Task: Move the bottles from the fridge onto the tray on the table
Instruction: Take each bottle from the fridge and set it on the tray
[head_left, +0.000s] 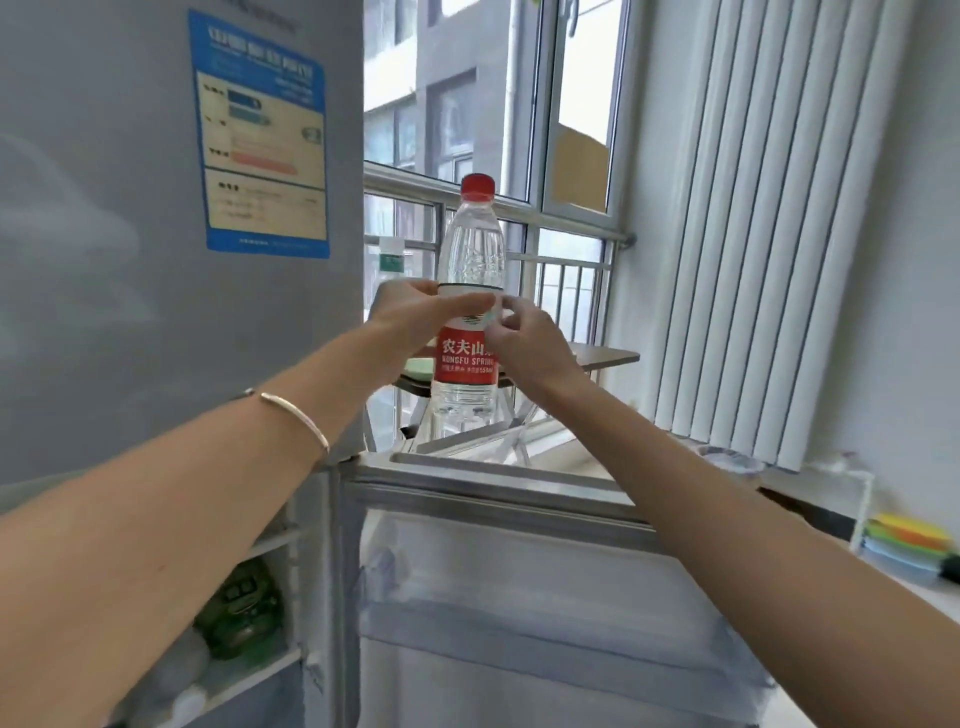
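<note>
A: Status, left hand (410, 312)?
B: It's gripping the bottle (470, 249) at mid-height, fingers wrapping across the front. The bottle is standing upright between both hands, with the open fridge door (519, 597) below them.
A: And the right hand (530, 348)?
B: It's pinching the bottle's right edge, just beside the left fingertips.

Your bottle (470, 291) is up between your left hand (410, 317) and right hand (524, 338). The fridge (130, 234) is on your left with its open door (519, 571) below, and the table (608, 357) is behind the bottle.

Grey table (609, 357), green tray (418, 370) on it
</note>
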